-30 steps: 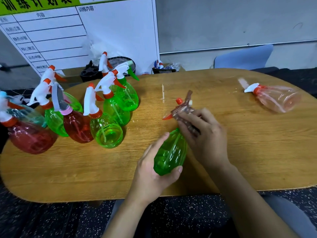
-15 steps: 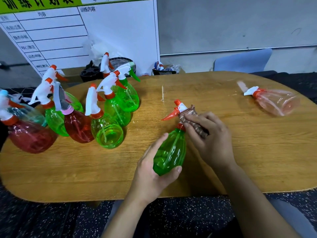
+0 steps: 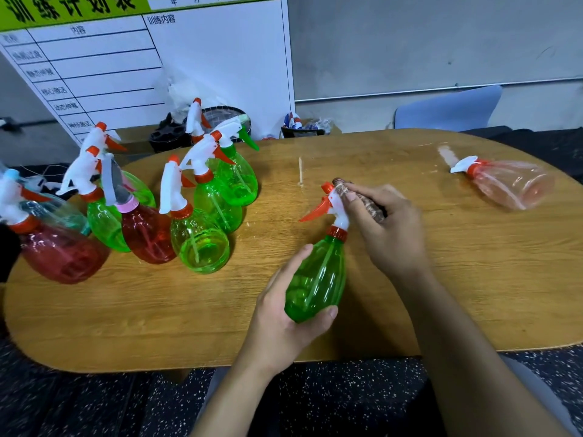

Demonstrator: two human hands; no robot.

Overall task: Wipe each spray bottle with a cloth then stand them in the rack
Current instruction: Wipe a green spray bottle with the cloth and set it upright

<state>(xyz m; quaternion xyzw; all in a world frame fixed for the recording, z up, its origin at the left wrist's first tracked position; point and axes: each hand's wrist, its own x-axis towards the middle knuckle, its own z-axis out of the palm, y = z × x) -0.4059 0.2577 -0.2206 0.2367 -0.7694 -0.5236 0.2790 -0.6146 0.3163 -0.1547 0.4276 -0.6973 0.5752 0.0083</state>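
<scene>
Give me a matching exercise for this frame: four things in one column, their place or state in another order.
Things:
1. green bottle
2. cloth
3. pink bottle
4. red bottle

Places or states:
A. lying on its side, far right of the table
B. held by the left hand
C. standing among the bottles on the left
D. pressed on the sprayer by the right hand

Pairs: 1-B, 2-D, 3-A, 4-C
</scene>
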